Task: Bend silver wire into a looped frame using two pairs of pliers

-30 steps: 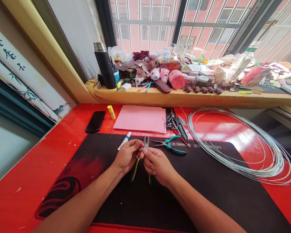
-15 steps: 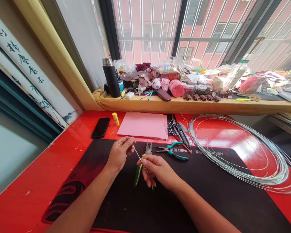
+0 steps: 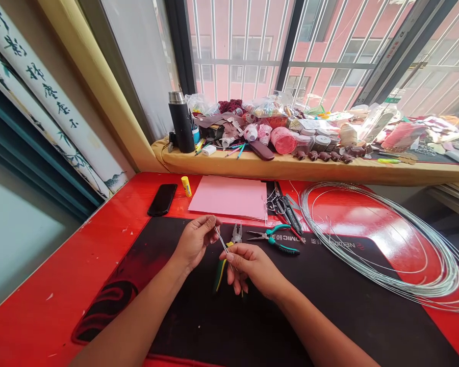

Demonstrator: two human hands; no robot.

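Left hand [image 3: 197, 243], right hand [image 3: 254, 265]: fingertip grip of each grasping thin wire [image 3: 221, 239] between them; best pinched lightly, kept straight, clear of green-yellow pliers [image 3: 236, 235].

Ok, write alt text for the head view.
Left hand and right hand pinch thin wire above a black mat on a red table. Green-yellow pliers lie beneath, teal pliers and a wire coil to the right.
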